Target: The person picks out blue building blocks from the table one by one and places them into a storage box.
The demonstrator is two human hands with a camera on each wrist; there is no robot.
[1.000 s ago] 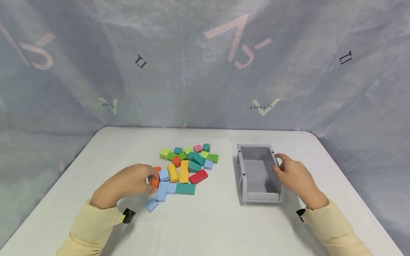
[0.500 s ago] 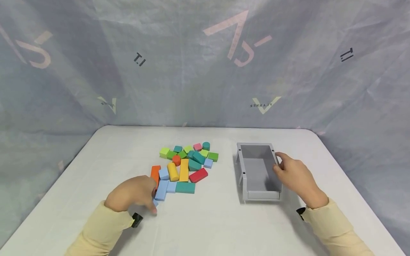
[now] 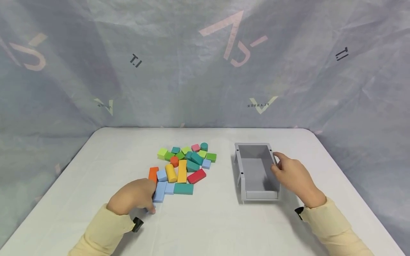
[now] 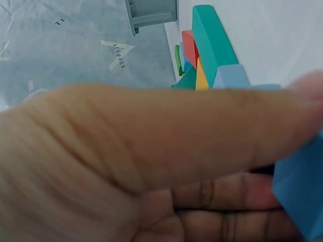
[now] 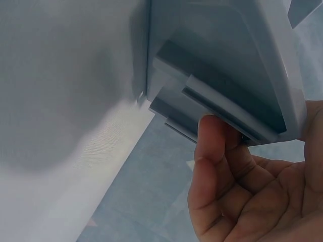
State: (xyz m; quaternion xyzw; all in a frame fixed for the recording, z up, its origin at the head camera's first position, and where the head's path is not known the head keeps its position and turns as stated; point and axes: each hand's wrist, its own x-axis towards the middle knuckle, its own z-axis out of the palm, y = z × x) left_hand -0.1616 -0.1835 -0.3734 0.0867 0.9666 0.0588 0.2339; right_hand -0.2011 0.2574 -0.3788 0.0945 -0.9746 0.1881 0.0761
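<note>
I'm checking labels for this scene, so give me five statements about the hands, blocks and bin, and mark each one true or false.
1. The right hand grips the side of the gray bin. True.
2. The left hand holds a green block. False: the left hand holds a light-blue block.
3. The yellow cylinder lies on its side. True.
4. The red block lies inside the gray bin. False: the red block lies on the white table, outside the gray bin.
5. Both sleeves are pale yellow. True.
</note>
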